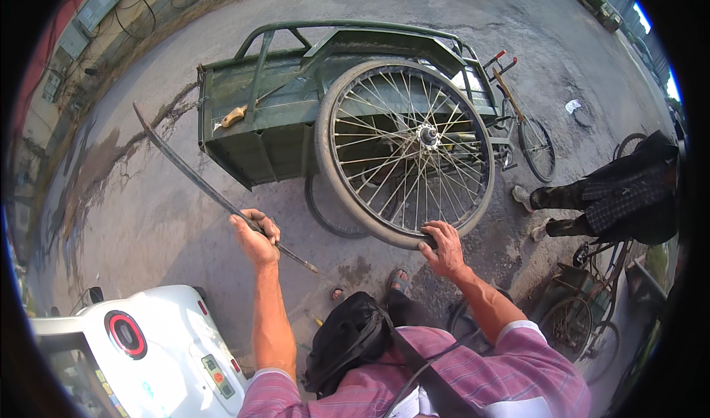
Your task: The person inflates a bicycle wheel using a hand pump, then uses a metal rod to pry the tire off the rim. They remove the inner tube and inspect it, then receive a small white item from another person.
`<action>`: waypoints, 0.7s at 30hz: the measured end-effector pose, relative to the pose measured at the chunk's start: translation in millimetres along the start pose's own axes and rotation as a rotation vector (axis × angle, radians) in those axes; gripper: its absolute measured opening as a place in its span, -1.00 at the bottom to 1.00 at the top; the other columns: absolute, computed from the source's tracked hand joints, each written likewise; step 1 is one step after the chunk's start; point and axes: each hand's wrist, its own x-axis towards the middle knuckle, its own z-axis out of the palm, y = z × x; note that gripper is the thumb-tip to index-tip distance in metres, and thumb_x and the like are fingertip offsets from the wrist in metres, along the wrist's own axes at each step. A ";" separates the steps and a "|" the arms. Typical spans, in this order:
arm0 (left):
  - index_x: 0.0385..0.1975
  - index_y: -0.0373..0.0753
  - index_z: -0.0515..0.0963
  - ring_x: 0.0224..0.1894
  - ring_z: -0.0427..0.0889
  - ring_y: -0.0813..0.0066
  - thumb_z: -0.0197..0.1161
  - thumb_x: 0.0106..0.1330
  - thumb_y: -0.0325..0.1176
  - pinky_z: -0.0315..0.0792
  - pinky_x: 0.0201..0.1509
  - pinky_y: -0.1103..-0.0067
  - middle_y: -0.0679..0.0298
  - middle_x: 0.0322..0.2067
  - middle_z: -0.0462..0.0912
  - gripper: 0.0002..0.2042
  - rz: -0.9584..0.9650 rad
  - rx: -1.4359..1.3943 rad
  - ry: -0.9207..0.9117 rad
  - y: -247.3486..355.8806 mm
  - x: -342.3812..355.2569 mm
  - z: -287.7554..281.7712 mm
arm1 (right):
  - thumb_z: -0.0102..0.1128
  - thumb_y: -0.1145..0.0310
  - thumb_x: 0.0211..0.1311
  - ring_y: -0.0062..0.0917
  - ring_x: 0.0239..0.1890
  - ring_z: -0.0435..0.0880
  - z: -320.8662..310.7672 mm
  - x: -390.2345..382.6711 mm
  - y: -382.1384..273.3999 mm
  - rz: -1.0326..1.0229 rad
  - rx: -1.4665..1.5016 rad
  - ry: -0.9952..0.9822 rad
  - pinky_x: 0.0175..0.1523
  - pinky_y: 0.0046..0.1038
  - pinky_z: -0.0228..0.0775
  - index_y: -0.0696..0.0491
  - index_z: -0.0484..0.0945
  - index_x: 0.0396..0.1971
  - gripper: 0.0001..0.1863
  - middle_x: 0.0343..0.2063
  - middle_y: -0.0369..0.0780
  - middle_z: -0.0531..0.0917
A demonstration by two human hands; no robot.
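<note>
My left hand is closed round a long, curved dark bar. Its long end rises to the upper left, and a shorter tip points down to the right. A spoked wheel with a worn dark tyre stands in front of me, its hub facing up. My right hand grips the near edge of the tyre, fingers bent over the rim. Behind the wheel lies a green metal cart, tipped on its side. A tool with a yellowish handle rests on the cart's panel.
A white vehicle stands close at lower left. To the right is a person in dark clothes. Beyond the cart is its front wheel. Another cycle stands at lower right. A black bag hangs against my body.
</note>
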 end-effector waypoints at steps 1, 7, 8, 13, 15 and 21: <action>-0.33 -0.25 0.38 -0.78 0.23 0.55 -0.19 0.49 0.48 0.19 -0.69 0.57 0.32 -0.74 0.32 -0.26 0.011 -0.031 0.006 -6.7 0.4 4.5 | 0.39 0.23 0.13 -0.13 0.23 0.53 -5.0 -0.5 6.9 0.002 0.006 0.005 0.39 -0.09 0.28 0.09 0.63 0.03 -0.54 0.11 -0.11 0.62; -0.44 -0.29 0.45 -0.76 0.29 0.57 -0.19 0.58 0.34 0.24 -0.71 0.56 0.36 -0.73 0.33 -0.29 -0.216 0.547 -0.264 -123.7 -23.5 -33.0 | 0.34 0.39 0.14 -0.12 0.18 0.58 -23.6 4.7 32.5 0.117 0.069 0.121 0.31 -0.16 0.39 0.14 0.66 -0.09 -0.68 0.04 -0.10 0.66; -0.43 -0.29 0.45 -0.76 0.29 0.59 -0.19 0.58 0.35 0.22 -0.72 0.58 0.36 -0.73 0.33 -0.29 -0.289 0.376 -0.231 -92.2 -25.8 -21.4 | 0.32 0.42 0.15 -0.12 0.17 0.59 -27.0 3.6 37.9 0.147 0.055 0.160 0.29 -0.16 0.41 0.14 0.66 -0.08 -0.68 0.04 -0.10 0.66; -0.42 -0.29 0.44 -0.77 0.27 0.60 -0.18 0.56 0.38 0.19 -0.71 0.62 0.37 -0.74 0.31 -0.28 -0.142 0.112 -0.069 -25.3 -21.5 -11.6 | 0.31 0.47 0.16 -0.11 0.19 0.58 -28.0 2.3 30.3 0.140 0.088 0.153 0.31 -0.19 0.42 0.10 0.66 -0.02 -0.65 0.06 -0.06 0.65; -0.41 -0.28 0.45 -0.76 0.28 0.60 -0.17 0.57 0.36 0.18 -0.71 0.61 0.39 -0.74 0.32 -0.29 -0.155 0.229 -0.125 -49.0 -23.5 -11.2 | 0.32 0.48 0.16 -0.11 0.20 0.58 -26.4 15.6 13.8 0.111 0.111 0.136 0.32 -0.19 0.42 0.11 0.66 -0.02 -0.66 0.06 -0.06 0.65; -0.42 -0.27 0.46 -0.75 0.30 0.60 -0.15 0.59 0.32 0.17 -0.70 0.59 0.40 -0.73 0.36 -0.32 -0.326 0.413 -0.327 -67.6 -37.3 -24.5 | 0.30 0.48 0.19 -0.13 0.17 0.61 -25.7 19.7 2.9 0.096 0.144 0.068 0.28 -0.20 0.45 0.10 0.67 -0.02 -0.68 0.03 -0.08 0.67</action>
